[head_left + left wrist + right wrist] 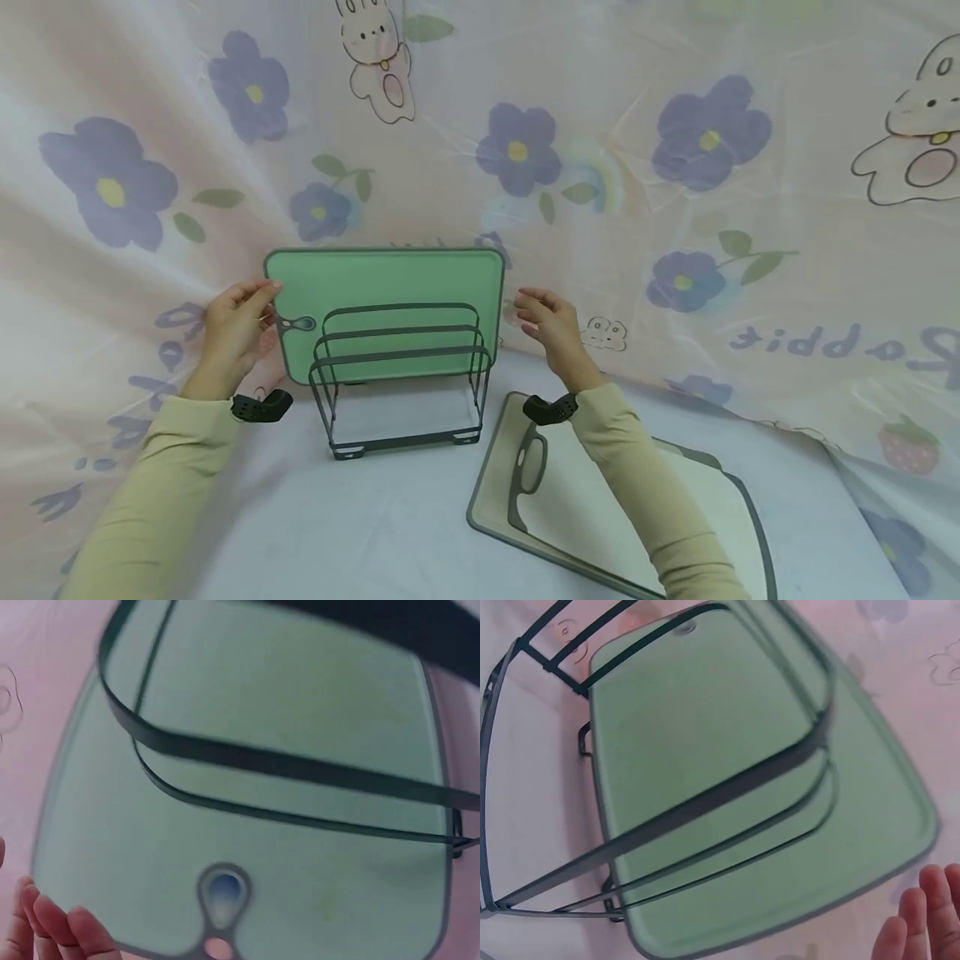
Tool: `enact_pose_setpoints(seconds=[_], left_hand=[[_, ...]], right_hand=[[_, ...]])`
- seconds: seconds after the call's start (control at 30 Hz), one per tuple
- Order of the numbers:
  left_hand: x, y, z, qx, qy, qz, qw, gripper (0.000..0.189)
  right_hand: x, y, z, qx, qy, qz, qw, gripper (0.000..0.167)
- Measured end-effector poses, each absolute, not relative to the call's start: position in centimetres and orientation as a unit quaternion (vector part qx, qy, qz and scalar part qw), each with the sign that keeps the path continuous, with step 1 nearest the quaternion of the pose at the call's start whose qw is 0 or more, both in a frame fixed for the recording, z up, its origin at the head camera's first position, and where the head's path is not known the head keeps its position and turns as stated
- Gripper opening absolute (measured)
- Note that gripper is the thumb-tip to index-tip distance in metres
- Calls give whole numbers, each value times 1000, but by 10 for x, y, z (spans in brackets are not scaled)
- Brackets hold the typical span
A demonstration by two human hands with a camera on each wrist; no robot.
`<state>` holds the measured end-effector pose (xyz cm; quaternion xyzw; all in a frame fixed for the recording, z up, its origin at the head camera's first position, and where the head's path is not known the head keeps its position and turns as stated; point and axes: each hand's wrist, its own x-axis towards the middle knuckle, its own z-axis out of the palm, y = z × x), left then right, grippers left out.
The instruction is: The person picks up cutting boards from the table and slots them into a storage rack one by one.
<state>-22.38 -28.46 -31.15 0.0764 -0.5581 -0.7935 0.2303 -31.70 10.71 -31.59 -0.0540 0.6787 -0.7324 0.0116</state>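
A green cutting board (397, 283) with a dark rim stands on its long edge at the back of a dark wire rack (401, 358). The rack's loops cross in front of it. My left hand (232, 329) is at the board's left edge, its thumb tip overlapping the rim above the teardrop hanging hole (302, 323). In the left wrist view its fingertips (88, 930) lie right at the board's corner, fairly straight. My right hand (549, 329) stays off the right edge with a visible gap, fingers extended and holding nothing.
Two pale cutting boards, the top one (592, 492) with a dark handle cutout, lie stacked on the white table (337, 525) at the right front, partly under my right forearm. A flowered curtain (600, 100) hangs right behind the rack.
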Motion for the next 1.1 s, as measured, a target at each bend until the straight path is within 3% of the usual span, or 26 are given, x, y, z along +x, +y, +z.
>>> enact_pose_setpoints(seconds=[0.27,0.47,0.67,0.87,1.1], left_hand=[[-219,-262,-297,23,-611,-765,202,17],[-219,-246,-292,-9,-636,-750,181,20],[-217,-230,-287,-35,-644,-749,151,23],[-215,-211,-278,-50,-663,-733,141,26],[-213,-179,-273,-92,-674,-724,113,20]], right_hand=[[-297,139,-302,-75,662,-746,14,33],[-284,161,-299,-72,650,-756,-20,24],[-270,180,-294,-92,658,-745,-60,29],[-255,197,-284,-110,654,-745,-67,19],[-239,215,-275,-118,655,-742,-77,22]])
